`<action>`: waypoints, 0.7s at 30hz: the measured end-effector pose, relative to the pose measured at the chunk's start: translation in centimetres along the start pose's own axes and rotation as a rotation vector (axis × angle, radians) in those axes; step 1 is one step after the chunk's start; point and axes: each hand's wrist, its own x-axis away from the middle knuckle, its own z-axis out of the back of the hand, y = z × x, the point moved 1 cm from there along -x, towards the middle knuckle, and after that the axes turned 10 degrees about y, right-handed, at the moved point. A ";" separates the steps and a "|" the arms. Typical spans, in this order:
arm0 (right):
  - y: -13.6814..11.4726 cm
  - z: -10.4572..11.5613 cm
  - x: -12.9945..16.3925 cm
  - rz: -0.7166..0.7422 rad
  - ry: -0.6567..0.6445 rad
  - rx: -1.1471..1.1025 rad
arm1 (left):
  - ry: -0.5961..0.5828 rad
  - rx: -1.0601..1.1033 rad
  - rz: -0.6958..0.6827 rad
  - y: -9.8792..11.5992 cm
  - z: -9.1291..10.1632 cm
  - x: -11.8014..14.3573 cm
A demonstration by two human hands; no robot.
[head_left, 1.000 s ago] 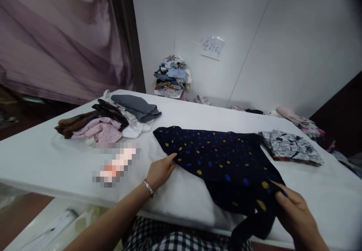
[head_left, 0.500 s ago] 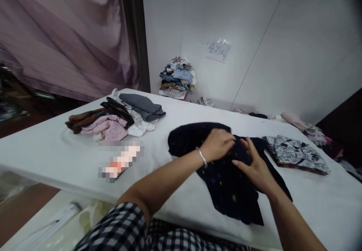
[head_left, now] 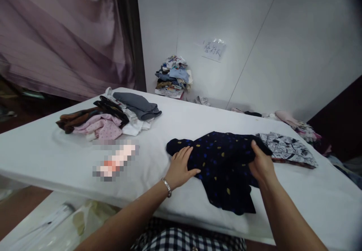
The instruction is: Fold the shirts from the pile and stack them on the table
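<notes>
A dark navy garment point(head_left: 223, 160) with small blue and yellow spots lies partly folded on the white-covered table, its lower part hanging toward me. My left hand point(head_left: 182, 168), with a silver bracelet at the wrist, rests on the garment's left edge, fingers stretched out and thumb apart. On the other side, my right hand point(head_left: 262, 164) grips the garment's right edge, thumb on top and the other fingers hidden beneath. Just beyond that hand is a folded black-and-white patterned garment point(head_left: 291, 151), partly covered by the navy cloth.
Crumpled clothes lie at the table's left, among them a pink dotted one point(head_left: 106, 127) and a grey one point(head_left: 138, 105). A blurred-out item point(head_left: 115, 162) lies nearer me. Stacked clothes point(head_left: 174, 77) stand by the wall behind the white table point(head_left: 70, 164); more clothes lie beyond its right edge.
My left hand has moved left and down from the garment's middle to its left edge. My right hand has taken hold of the right edge. The garment's upper part now lies spread, spots showing.
</notes>
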 end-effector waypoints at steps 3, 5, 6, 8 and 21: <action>-2.7 -1.1 -0.6 0.035 -0.046 -0.133 | -0.020 -0.048 -0.002 -0.8 0.3 0.2; -4.7 -1.9 -0.7 0.091 -0.086 -0.150 | -0.035 -0.093 -0.014 -0.7 0.3 0.0; -5.7 -2.2 -0.6 0.122 -0.102 -0.149 | -0.054 -0.113 -0.019 -0.6 0.2 -0.2; -7.5 -2.8 -0.4 0.191 -0.123 -0.146 | -0.087 -0.135 -0.037 -0.6 -0.1 -0.6; -9.4 -1.0 -2.5 0.348 -0.123 0.068 | 0.324 0.422 0.399 -2.1 5.0 -8.0</action>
